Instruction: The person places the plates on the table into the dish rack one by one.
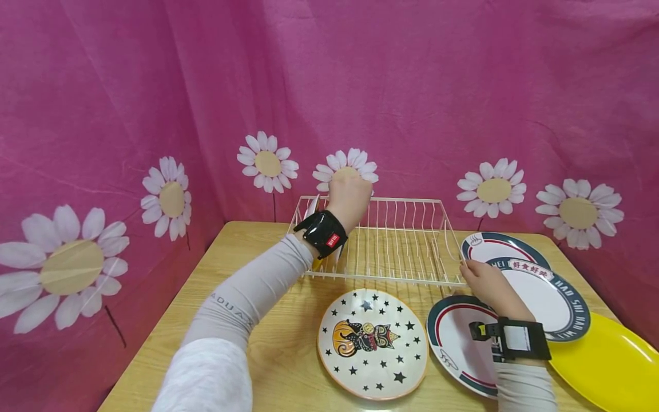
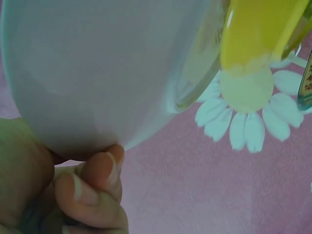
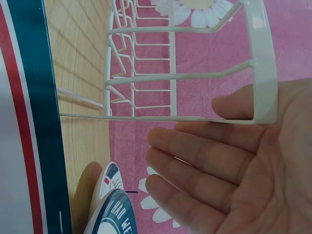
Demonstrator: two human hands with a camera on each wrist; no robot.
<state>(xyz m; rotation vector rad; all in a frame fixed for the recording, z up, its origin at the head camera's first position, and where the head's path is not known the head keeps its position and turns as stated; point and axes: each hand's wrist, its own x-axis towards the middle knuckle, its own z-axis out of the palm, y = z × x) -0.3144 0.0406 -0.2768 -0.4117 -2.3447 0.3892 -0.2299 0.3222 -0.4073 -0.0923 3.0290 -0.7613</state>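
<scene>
Plate (image 2: 92, 73), pinched in our left hand (image 1: 352, 197): likely stiff, breakable; we favour rim (image 2: 136, 136). Right hand (image 3: 234, 165) grips wire dish rack (image 3: 263, 63).

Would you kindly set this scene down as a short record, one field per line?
Left hand: pinches the edge of a white plate, at the rack's left part
Right hand: holds the right end of the white wire rack, thumb and fingers on either side
In front of rack: star-patterned plate
Right side: three dark-rimmed plates and a yellow plate
Surface: wooden table
Backdrop: pink cloth with white daisies
</scene>
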